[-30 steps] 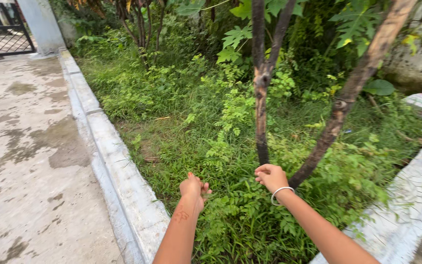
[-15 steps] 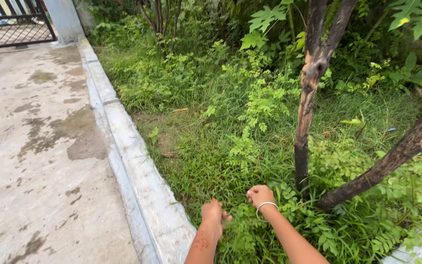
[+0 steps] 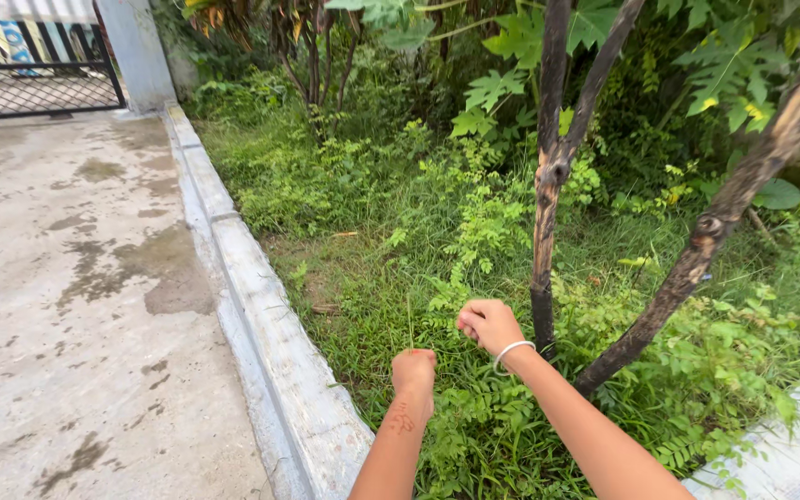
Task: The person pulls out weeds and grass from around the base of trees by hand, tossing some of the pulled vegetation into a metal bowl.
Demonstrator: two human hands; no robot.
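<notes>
Both my arms reach out over a bed of grass and weeds (image 3: 391,278). My left hand (image 3: 414,370) is curled into a fist just above the weeds beside the kerb, and a thin grass stem (image 3: 409,324) rises from its fingers. My right hand (image 3: 488,324), with a white bangle (image 3: 513,352) on the wrist, is closed in a fist a little higher, close to the base of a thin dark tree trunk (image 3: 544,231). Nothing shows inside the right fist.
A pale concrete kerb (image 3: 261,306) divides the weeds from a damp concrete yard (image 3: 67,296) on the left. A second, leaning trunk (image 3: 706,231) stands to the right. A black metal gate (image 3: 30,74) and a pillar (image 3: 136,51) are far back left.
Both hands have risen and moved apart a little. The left hand's fingers have closed into a tight fist with a grass stem. The view has tilted up and shifted.
</notes>
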